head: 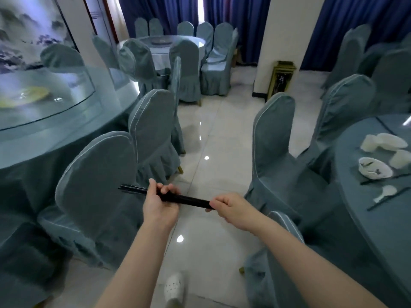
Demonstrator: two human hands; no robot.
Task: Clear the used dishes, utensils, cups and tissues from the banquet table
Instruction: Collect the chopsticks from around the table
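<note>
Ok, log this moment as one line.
stage: carrying between tables | left hand: grips black chopsticks | right hand: grips same bundle | right table: bowls, cups, spoon remain

open floor aisle [213, 138], chairs [97, 174] flanking

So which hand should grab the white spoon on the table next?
The right hand, probably. The white spoon lies on the table at the person's right, nearer that hand. The left hand also grips the black chopsticks, so it could keep holding them.
</note>
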